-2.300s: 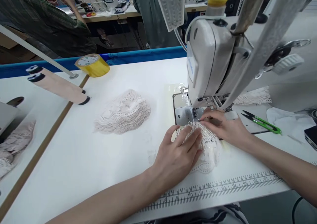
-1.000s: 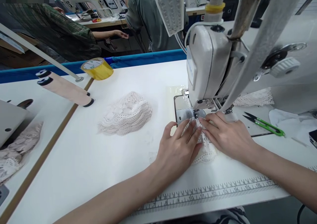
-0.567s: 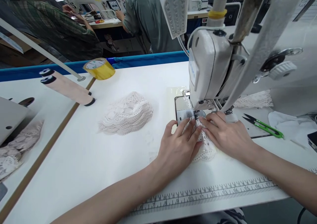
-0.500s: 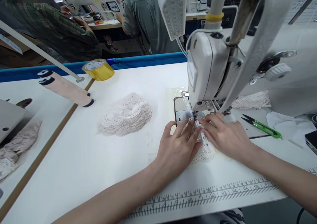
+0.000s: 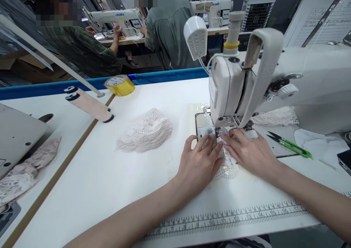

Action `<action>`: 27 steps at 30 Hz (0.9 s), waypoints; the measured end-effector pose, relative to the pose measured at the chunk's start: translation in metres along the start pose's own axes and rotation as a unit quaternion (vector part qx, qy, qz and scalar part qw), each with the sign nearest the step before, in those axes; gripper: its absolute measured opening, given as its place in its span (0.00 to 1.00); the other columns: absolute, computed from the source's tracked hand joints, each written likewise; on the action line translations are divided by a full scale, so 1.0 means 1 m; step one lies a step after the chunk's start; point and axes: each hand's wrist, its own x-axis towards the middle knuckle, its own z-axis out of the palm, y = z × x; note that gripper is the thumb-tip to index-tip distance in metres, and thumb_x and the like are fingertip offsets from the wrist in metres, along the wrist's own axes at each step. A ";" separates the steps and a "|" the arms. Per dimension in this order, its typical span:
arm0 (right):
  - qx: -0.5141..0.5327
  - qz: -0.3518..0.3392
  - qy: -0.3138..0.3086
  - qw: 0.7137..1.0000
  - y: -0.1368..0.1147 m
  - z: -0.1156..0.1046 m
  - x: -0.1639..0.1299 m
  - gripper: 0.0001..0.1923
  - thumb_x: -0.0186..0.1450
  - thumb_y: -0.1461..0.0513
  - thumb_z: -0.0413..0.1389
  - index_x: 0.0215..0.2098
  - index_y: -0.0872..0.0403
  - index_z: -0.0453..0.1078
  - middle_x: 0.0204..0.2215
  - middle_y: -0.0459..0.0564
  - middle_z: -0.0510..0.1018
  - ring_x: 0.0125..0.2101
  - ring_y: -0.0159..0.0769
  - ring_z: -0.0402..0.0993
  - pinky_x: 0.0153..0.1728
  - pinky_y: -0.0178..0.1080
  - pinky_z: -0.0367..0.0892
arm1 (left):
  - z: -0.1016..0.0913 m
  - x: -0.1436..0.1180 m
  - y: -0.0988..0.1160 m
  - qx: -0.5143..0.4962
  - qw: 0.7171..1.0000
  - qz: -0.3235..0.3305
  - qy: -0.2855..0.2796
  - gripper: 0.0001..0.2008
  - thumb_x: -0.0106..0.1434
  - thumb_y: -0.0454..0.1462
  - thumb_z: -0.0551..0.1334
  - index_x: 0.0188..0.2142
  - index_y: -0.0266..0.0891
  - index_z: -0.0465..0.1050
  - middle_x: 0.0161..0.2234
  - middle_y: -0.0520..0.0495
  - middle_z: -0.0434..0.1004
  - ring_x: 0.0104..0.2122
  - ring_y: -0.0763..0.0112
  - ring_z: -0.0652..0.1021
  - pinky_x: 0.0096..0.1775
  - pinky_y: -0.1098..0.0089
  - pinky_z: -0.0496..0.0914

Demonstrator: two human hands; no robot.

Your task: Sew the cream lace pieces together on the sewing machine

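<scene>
Grip-wise, both hands lie flat and open, pinching nothing: left hand (image 5: 199, 164) and right hand (image 5: 251, 153) press one small lace piece (image 5: 226, 164) onto the worktop (image 5: 109, 182), right in front of the sewing machine (image 5: 233, 87), its front end at the needle. Count from the sewing machine: one stack of lace pieces (image 5: 146, 131) well to its left, one yellow tape roll (image 5: 119, 85) farther left near the blue back edge, two pink thread cones (image 5: 89, 105) lying beside that, one green snips (image 5: 290, 145) to its right, one more lace piece (image 5: 275, 116) behind its arm. No bins here, stuff just sits loose. Printed ruler (image 5: 233, 218) runs along the near edge, with lots of bare room between stack and ruler.
</scene>
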 end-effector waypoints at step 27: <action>0.461 0.061 -0.121 0.877 0.018 -0.034 -0.007 0.09 0.69 0.59 0.48 0.39 0.52 0.68 0.24 0.43 0.75 0.22 0.31 0.71 0.24 0.33 0.63 | -0.045 -0.004 0.003 -0.174 0.966 -0.101 -0.160 0.09 0.70 0.35 0.48 0.37 0.39 0.65 0.27 0.53 0.73 0.23 0.73 0.73 0.24 0.73 0.62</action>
